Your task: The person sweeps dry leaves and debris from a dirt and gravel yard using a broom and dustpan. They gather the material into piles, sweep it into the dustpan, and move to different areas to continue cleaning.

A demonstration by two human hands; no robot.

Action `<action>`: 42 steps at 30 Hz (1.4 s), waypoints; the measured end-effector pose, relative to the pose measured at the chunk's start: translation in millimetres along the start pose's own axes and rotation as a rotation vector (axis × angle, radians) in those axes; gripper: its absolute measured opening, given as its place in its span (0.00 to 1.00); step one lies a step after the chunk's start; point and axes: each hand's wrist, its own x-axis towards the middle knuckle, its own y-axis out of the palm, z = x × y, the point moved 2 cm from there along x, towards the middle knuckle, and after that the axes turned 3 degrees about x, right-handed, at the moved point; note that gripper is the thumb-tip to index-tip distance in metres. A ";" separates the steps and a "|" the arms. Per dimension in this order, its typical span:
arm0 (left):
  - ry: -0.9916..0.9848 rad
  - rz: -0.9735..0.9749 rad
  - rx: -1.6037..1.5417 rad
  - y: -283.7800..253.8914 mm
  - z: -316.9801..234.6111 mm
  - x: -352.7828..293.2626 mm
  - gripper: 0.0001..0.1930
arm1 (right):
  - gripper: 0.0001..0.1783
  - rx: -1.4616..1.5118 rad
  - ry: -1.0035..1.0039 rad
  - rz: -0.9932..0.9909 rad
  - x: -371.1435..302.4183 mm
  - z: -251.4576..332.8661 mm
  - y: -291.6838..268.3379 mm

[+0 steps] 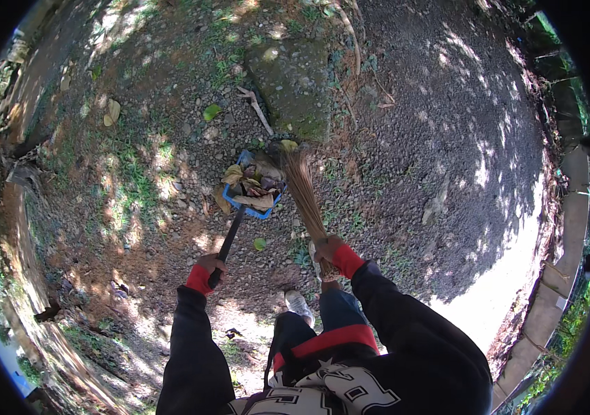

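Note:
My left hand [210, 265] is closed round the dark handle [231, 238] of a blue dustpan [260, 213]. Dry brown leaves [259, 200] are heaped in the pan, some hanging over its edge. In my right hand [329, 250] is a stick broom [306, 197], a bundle of thin brown twigs. Its far end reaches the right back side of the dustpan, beside a yellowish leaf [288, 145]. The exact contact between the twig tips and the leaves is hard to make out.
Ahead lies a mossy flat stone slab [291, 90] with a pale branch [257, 111] along its left edge. Green leaves [212, 112] and a large dry leaf [111, 112] dot the gravelly ground. Dark gravel paving [447, 138] spreads right, bounded by a low concrete curb [544, 325].

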 end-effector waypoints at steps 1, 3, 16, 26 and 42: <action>0.024 -0.002 -0.003 1.0 -6.2 3.5 0.11 | 0.15 0.015 0.011 -0.027 -18.9 1.2 -5.0; 0.025 -0.011 -0.002 4.0 -14.8 8.6 0.09 | 0.20 0.200 0.031 -0.021 -55.0 -9.2 -11.8; 0.005 0.035 0.326 21.6 -64.7 39.2 0.06 | 0.17 -0.711 -0.231 0.165 91.9 76.1 89.2; 0.030 0.050 0.284 -1.7 -40.0 8.3 0.05 | 0.19 -0.482 -0.252 -0.138 -2.8 87.2 150.5; 0.349 0.069 0.250 47.4 -51.6 -135.0 0.11 | 0.37 -0.444 -0.115 -0.137 -160.7 78.6 59.9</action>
